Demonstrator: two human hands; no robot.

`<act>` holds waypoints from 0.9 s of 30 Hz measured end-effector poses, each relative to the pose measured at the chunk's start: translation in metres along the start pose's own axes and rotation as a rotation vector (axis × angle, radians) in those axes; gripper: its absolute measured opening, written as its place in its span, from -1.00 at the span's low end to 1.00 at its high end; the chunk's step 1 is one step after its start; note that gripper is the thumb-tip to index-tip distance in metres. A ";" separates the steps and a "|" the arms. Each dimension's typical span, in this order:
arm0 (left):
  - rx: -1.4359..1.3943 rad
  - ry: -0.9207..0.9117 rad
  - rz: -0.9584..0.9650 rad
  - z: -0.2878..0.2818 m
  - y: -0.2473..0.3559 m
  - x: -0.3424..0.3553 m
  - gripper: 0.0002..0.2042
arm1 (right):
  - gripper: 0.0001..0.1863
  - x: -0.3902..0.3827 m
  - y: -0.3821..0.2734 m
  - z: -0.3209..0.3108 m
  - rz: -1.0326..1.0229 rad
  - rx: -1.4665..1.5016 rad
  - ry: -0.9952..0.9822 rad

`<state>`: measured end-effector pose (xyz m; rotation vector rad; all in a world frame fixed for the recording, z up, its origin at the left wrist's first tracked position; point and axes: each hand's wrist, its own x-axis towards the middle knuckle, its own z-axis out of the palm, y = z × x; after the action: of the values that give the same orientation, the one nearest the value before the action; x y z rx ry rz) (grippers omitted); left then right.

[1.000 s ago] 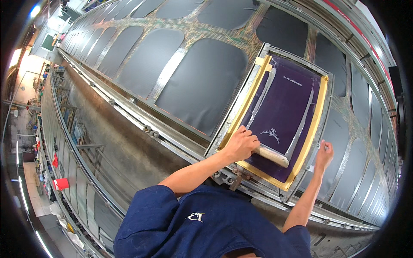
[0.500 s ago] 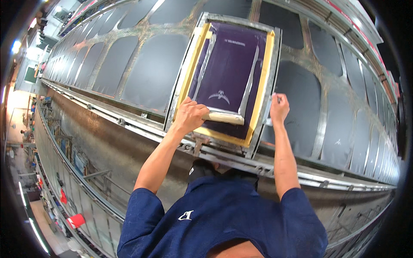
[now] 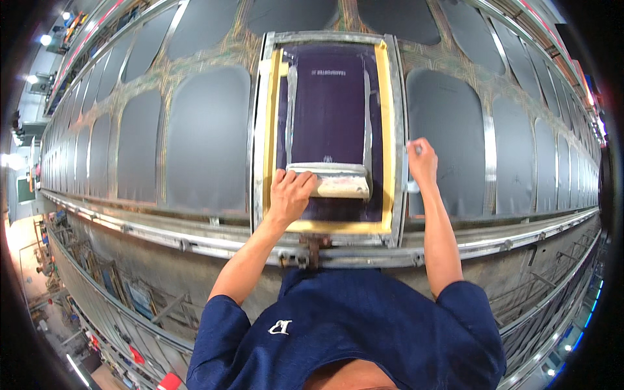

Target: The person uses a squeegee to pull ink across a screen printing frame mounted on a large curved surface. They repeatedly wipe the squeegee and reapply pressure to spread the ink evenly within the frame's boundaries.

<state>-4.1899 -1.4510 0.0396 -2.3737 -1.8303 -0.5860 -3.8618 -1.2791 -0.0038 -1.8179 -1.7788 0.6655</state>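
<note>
Long printing table [image 3: 195, 149] is running across the frame from upper left to right edge, its top divided into rows of dark grey rounded pallets [image 3: 205, 136]. A metal rail [image 3: 162, 237] is running along its near edge, lower centre. A screen frame [image 3: 328, 130] with yellow taped borders and purple mesh is lying flat on the table at upper centre, covering one pallet. A squeegee [image 3: 331, 181] is resting across the mesh near the frame's lower end.
</note>
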 end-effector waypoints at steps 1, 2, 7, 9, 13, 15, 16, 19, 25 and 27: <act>0.005 -0.030 -0.011 0.006 -0.018 0.022 -0.80 | -0.74 0.008 -0.011 -0.005 0.016 -0.098 -0.094; 0.009 0.013 0.003 0.015 -0.040 0.048 -0.80 | -0.74 0.018 -0.021 -0.015 0.033 -0.195 -0.189; -0.011 0.149 0.050 0.069 -0.138 0.187 -0.80 | -0.63 0.113 -0.088 -0.013 -0.329 0.131 -0.187; -0.072 0.020 0.027 0.075 -0.161 0.235 -0.81 | -0.56 0.158 -0.131 -0.002 -0.555 0.132 -0.182; -0.132 -0.254 -0.122 0.038 -0.176 0.300 -0.66 | -0.47 0.235 -0.197 0.026 -0.715 -0.220 -0.458; -0.057 -0.274 -0.126 0.052 -0.191 0.321 -0.63 | -0.53 0.264 -0.208 0.056 -0.706 -0.370 -0.508; -0.107 -0.435 -0.223 0.055 -0.193 0.338 -0.62 | -0.53 0.278 -0.205 0.068 -0.695 -0.425 -0.522; -0.129 -0.422 -0.200 0.064 -0.202 0.344 -0.61 | -0.52 0.296 -0.198 0.087 -0.615 -0.427 -0.603; -0.104 -0.385 -0.171 0.064 -0.188 0.306 -0.65 | -0.56 0.249 -0.191 0.082 -0.505 -0.384 -0.646; -0.127 -0.392 -0.185 0.058 -0.170 0.277 -0.67 | -0.57 0.214 -0.187 0.072 -0.498 -0.387 -0.671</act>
<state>-4.2788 -1.1337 0.0555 -2.5640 -2.2518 -0.2678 -4.0452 -1.0613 0.0663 -1.3318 -2.8408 0.8216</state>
